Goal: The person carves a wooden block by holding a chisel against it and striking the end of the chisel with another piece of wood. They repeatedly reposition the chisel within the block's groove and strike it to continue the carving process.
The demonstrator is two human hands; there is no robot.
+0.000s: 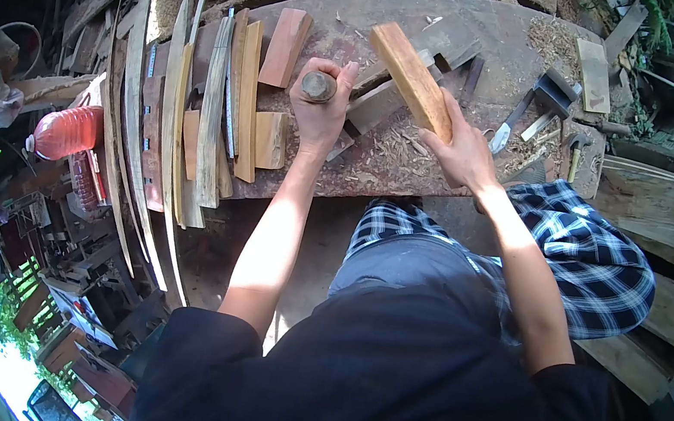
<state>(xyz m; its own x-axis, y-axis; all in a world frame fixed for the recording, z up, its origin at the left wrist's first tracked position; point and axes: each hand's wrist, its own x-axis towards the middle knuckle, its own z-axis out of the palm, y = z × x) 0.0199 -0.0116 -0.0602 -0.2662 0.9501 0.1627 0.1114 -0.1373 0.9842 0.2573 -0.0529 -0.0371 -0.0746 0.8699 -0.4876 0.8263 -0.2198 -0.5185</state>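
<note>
My left hand (322, 117) is closed around an upright tool with a round handle (319, 87). Only the handle's butt end shows, so its lower part is hidden; it looks like a chisel. In my right hand (466, 153) is a thick rectangular wooden block (410, 73), gripped at its near end and slanting up to the left above the bench. Under and beyond the block lies a greyish timber piece (375, 110), partly covered by it. Wood chips (405, 149) are scattered on the workbench (344, 16) between my hands.
Long wooden strips (215, 105) and boards lie along the left side, some overhanging the bench edge. A reddish block (286, 46) sits near them. Toward the right are a dark metal tool (555, 93) and a hammer (575, 150). A pink bottle (68, 132) stands at far left.
</note>
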